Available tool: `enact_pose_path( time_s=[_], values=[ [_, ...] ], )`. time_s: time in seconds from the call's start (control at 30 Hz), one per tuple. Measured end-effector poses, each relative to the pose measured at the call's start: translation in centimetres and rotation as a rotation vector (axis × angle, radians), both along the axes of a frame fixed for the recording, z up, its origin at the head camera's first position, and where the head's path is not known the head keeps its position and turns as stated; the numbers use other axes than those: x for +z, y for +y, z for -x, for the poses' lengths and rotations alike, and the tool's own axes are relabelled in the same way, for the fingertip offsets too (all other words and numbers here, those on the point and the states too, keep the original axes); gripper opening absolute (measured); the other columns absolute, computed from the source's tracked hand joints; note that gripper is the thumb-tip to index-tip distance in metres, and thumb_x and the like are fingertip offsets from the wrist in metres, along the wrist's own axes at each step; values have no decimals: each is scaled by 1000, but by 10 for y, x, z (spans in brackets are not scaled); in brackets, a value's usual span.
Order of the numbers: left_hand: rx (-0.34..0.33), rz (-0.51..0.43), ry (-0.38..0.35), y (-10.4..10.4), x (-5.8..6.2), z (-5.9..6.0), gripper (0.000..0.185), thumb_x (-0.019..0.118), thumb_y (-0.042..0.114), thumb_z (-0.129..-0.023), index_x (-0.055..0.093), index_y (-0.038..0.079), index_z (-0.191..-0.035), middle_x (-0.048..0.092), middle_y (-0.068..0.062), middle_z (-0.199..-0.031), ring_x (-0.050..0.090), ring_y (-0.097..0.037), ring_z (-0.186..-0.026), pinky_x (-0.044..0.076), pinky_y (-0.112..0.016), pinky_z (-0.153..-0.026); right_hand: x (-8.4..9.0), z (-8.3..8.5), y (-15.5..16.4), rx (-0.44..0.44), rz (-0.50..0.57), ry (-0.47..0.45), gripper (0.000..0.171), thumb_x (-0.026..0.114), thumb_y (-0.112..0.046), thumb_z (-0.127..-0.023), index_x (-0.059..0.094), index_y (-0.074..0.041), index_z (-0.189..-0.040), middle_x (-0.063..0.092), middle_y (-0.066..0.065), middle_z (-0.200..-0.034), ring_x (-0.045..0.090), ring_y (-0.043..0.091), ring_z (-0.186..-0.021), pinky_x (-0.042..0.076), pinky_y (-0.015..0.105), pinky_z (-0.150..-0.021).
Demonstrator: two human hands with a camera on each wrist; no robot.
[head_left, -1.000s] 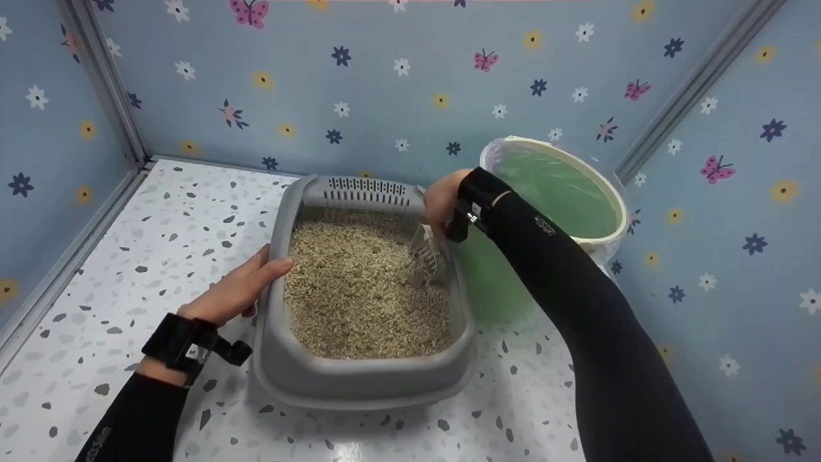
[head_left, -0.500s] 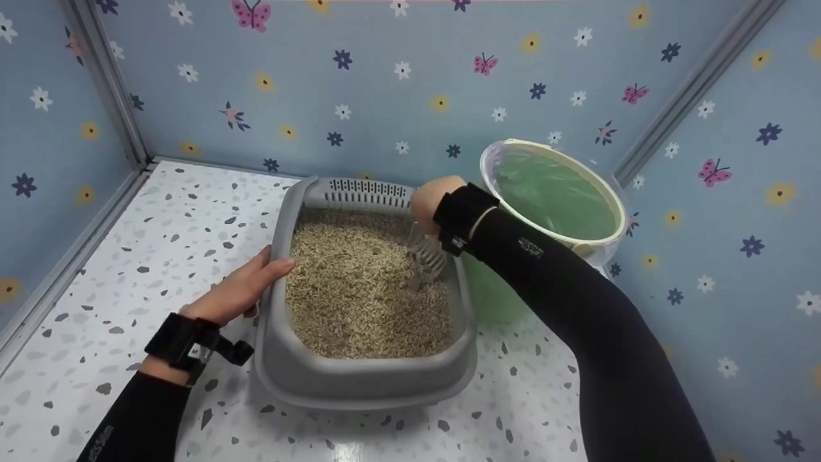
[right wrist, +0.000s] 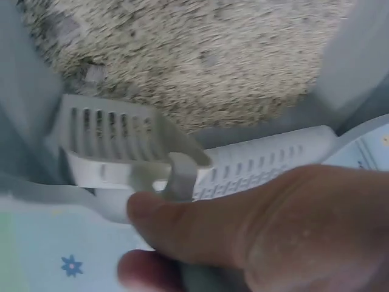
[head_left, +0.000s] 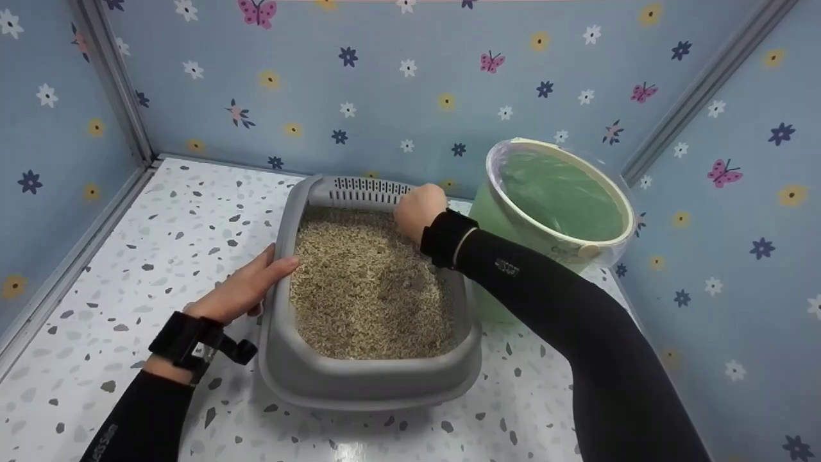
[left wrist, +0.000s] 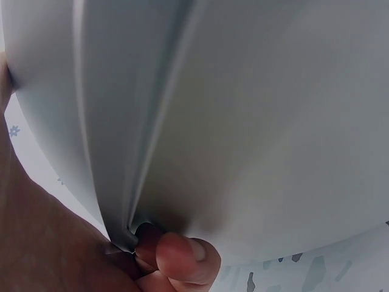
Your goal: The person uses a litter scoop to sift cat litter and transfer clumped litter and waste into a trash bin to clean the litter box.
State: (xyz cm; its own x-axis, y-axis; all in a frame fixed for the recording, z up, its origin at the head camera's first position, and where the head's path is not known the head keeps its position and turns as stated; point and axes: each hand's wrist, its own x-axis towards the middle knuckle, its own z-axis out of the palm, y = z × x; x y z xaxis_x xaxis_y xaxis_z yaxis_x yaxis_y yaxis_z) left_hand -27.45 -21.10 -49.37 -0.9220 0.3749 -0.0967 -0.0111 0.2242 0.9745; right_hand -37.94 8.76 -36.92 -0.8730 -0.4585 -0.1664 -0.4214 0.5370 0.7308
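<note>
A grey litter tray full of beige litter sits on the speckled floor. My left hand grips its left rim, thumb over the edge; the left wrist view shows the tray's outer wall with my fingers curled under the lip. My right hand is at the tray's back right corner and holds a white slotted scoop by its handle, above the litter. In the head view the scoop is hidden behind that hand.
A cream bin with a green liner stands right of the tray, close to my right forearm. Blue flowered walls close the space at the back and both sides. Speckled floor lies to the tray's left and in front.
My right hand has moved left and back along the tray's right side to its rear corner, taking the scoop out of sight in the head view. The left hand has stayed on the rim.
</note>
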Motion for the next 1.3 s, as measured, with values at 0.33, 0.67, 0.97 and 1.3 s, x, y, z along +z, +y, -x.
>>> enact_pose_path(
  time_s=[0.33,0.67,0.97,1.3],
  values=[
    [-10,-10,-6,0,1,0,83,48,59,-115,8,28,-180,63,-10,-84,57,-16,-60,43,-28,-50,16,2,8,7,75,-206,54,60,-27,-117,38,-17,-68,34,-1,-61,34,14,-56,33,33,-54],
    [-5,11,-13,-4,0,-1,84,46,62,-115,4,30,-181,66,-12,-91,66,-24,-70,50,-33,-54,60,-26,-24,-57,57,-434,46,58,-9,-110,33,-19,-73,24,-2,-70,22,16,-64,27,37,-61],
    [5,29,-4,-3,-1,-2,86,46,62,-115,1,28,-181,67,-14,-92,61,-19,-65,44,-29,-53,72,-52,-78,-17,24,-445,41,60,-11,-108,38,-19,-74,33,-1,-75,31,15,-67,30,34,-58],
    [-12,15,1,-1,2,-1,84,46,62,-115,4,31,-181,63,-10,-85,54,-18,-58,43,-29,-50,69,-27,-51,-138,9,-310,44,57,-21,-112,33,-20,-75,29,-1,-74,27,16,-68,27,37,-64]
  ],
)
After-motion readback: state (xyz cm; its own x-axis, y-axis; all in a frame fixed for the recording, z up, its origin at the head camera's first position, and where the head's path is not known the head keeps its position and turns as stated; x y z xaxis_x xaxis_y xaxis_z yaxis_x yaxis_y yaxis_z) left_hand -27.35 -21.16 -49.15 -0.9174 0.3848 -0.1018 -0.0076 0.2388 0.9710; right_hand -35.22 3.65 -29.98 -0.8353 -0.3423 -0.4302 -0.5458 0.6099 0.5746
